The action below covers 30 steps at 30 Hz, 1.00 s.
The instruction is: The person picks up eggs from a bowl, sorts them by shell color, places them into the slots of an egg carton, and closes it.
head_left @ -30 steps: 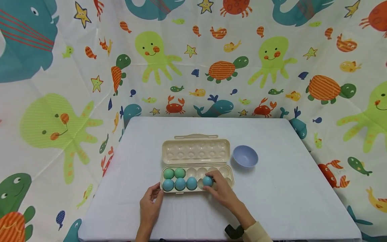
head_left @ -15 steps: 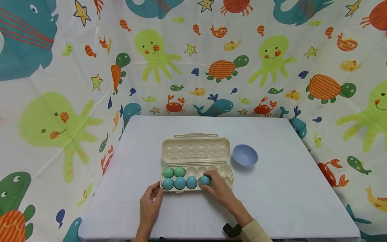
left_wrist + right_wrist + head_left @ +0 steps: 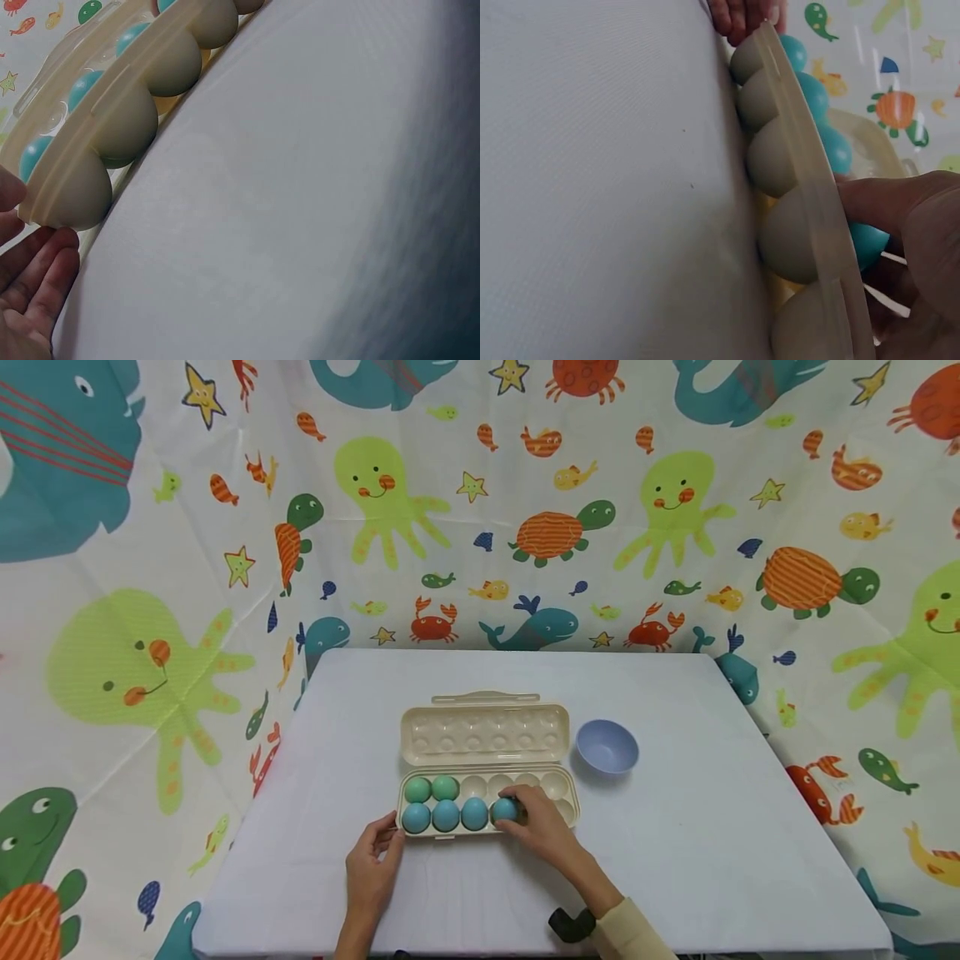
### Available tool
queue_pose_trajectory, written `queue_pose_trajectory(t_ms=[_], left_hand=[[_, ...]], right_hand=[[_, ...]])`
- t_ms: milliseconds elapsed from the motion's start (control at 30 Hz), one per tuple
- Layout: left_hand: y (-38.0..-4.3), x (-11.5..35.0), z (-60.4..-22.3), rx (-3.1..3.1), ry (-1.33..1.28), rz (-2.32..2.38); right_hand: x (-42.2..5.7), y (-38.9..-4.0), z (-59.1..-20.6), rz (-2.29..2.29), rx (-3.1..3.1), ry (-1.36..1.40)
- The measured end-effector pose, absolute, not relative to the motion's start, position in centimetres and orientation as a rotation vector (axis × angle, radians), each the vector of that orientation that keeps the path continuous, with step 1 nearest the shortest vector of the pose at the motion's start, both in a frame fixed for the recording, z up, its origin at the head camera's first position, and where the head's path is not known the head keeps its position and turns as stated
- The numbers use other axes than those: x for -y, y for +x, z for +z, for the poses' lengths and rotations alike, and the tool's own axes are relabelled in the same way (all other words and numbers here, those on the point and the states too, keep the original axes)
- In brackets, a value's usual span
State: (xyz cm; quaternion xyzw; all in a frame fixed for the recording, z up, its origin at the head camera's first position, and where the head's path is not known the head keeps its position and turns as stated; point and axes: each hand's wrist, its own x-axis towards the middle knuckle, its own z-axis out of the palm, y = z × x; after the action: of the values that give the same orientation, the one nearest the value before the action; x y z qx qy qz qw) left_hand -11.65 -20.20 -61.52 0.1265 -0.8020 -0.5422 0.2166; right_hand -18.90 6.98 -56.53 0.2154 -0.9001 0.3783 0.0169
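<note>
A beige egg carton [image 3: 556,787] lies with its lid [image 3: 485,735] folded back. My right hand [image 3: 546,833] pinches a blue egg [image 3: 504,811] at the fourth front cup from the left; in the right wrist view the thumb [image 3: 881,199] covers part of that egg. To its left, several blue eggs [image 3: 446,816] fill the front cups. Two green eggs [image 3: 445,788] sit in the back row's left cups. At the carton's left front corner, my left hand [image 3: 372,864] holds the edge, with its fingers [image 3: 56,274] below the rim in the left wrist view.
A blue-purple bowl [image 3: 607,747] stands right of the lid. The white-covered table [image 3: 697,860] stretches out on both sides of the carton. Behind it hangs a curtain [image 3: 420,468] printed with sea animals. A dark strap-like object [image 3: 572,925] is at my right wrist.
My right hand has shifted slightly left with the blue egg, which now sits at the fourth front cup, close to the neighbouring egg. The left hand stays at the carton's corner.
</note>
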Motion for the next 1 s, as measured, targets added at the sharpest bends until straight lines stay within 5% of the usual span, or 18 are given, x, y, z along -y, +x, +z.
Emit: queue_pose_trajectory(t_ms=[700,1000], left_hand=[[-11.6,20.2,-61.6,2.195,0.328,-1.509],[-11.6,20.1,-61.6,2.2,0.345,-1.5]], right_hand=[[-6.8,-20.0,-56.2,1.264,2.864,0.692],[-7.8,-22.3,-52.2,1.159,2.779,0.613]])
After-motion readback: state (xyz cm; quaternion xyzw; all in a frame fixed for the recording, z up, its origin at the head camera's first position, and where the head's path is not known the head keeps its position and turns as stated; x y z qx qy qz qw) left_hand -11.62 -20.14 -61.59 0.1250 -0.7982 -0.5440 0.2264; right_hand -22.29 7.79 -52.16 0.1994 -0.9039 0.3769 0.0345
